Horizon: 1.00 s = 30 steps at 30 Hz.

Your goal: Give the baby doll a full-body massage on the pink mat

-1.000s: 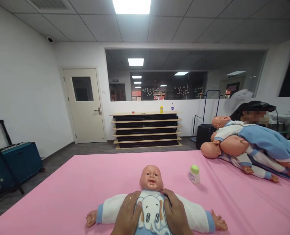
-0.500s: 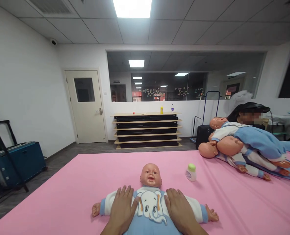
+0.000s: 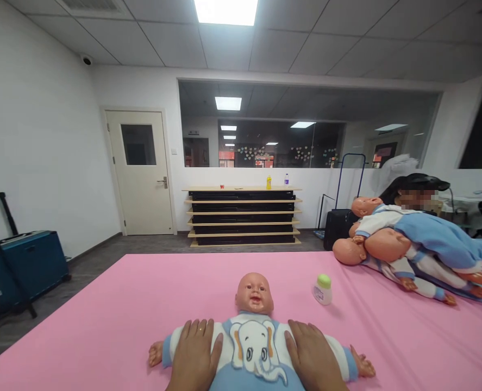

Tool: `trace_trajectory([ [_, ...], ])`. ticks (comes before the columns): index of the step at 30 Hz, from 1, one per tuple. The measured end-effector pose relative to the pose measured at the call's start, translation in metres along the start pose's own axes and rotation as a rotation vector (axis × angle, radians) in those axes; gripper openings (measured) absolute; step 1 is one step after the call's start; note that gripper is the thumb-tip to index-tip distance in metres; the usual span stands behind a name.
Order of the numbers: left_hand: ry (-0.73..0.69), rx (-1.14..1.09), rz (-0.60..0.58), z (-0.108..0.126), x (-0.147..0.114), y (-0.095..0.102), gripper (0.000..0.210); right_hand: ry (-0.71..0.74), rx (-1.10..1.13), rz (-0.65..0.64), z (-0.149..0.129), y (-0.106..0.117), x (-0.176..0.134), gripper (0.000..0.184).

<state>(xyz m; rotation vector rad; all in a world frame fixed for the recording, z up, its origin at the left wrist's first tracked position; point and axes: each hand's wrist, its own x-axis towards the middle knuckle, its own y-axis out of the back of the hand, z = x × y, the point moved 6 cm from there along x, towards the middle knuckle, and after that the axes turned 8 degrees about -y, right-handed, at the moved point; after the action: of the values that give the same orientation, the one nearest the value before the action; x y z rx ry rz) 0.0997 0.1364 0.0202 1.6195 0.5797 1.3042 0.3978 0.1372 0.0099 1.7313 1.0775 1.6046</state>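
A baby doll [image 3: 255, 347] lies face up before me, arms spread, in a white and blue outfit with an elephant on the chest. My left hand [image 3: 195, 350] rests flat on the doll's upper arm and shoulder at the left, fingers extended. On the opposite shoulder and upper arm, my right hand [image 3: 314, 350] lies palm down in the same way. Neither hand grips anything. To the right of the doll's head stands a small jar [image 3: 323, 289] with a green lid. The doll's legs are out of frame.
A pink sheet [image 3: 175, 288] covers the table. Several dolls [image 3: 436, 239] are piled at its right side, with a person in a black cap [image 3: 420, 187] behind them. A low stack of shelves [image 3: 243, 217] stands by the wall; a blue suitcase [image 3: 24, 266] is at left.
Both my hands have slid outward from the doll's chest onto its shoulders and upper arms. The view has shifted slightly.
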Motion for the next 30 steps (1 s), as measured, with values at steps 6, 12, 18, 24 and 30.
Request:
trace_trajectory([
  [6,-0.028,-0.019,0.001,0.005,0.001,0.008,0.046,-0.029,0.058,-0.034,-0.003,0.012,0.002,0.035],
  [12,-0.031,-0.030,0.021,0.004,0.001,0.008,0.044,-0.015,0.064,-0.022,-0.006,0.018,0.003,0.034],
  [18,-0.013,-0.034,0.004,0.008,0.003,0.014,0.041,-0.022,0.057,-0.073,-0.008,0.019,0.004,0.037],
  [24,-0.021,-0.026,0.014,0.009,0.004,0.015,0.040,-0.024,0.047,-0.050,-0.008,0.020,0.002,0.035],
  [30,-0.016,-0.025,0.017,0.011,0.004,0.019,0.039,-0.029,0.061,-0.078,-0.011,0.024,0.003,0.037],
])
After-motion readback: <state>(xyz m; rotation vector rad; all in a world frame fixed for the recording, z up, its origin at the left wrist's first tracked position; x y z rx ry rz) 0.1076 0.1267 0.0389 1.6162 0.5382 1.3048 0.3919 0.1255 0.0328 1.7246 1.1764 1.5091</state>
